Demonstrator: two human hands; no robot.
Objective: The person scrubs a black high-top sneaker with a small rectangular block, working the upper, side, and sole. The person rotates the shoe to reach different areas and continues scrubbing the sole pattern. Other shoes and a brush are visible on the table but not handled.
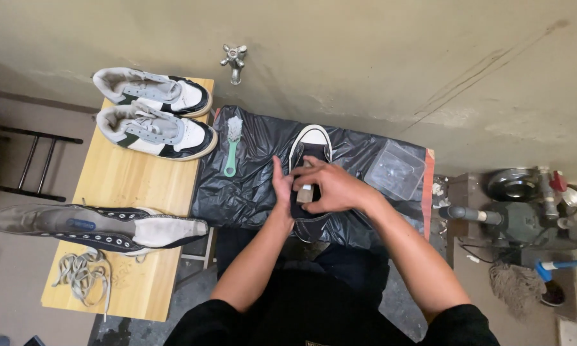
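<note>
both hands on the black sneaker, brush block in the right

right hand (pixel 333 187) was closed around a small wooden brush block (pixel 306 192); left hand (pixel 281 186) lay flat against the left side of the black sneaker (pixel 311 160), fingers straight; the shoe sat under both hands on black plastic sheeting (pixel 250 173), white toe pointing far; judged mid-clean; a high-top (pixel 96 225) lay unlaced on the left table (pixel 135 186), white pair (pixel 154 112) beyond; green brush (pixel 232 144) lay unused.

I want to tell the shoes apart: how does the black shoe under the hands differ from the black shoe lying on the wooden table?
The black shoe under the hands lies on black plastic sheeting, toe toward the wall; the black shoe on the wooden table lies crosswise, opened flat, unlaced, with its loose laces beside it. Both have white toe caps.
</note>
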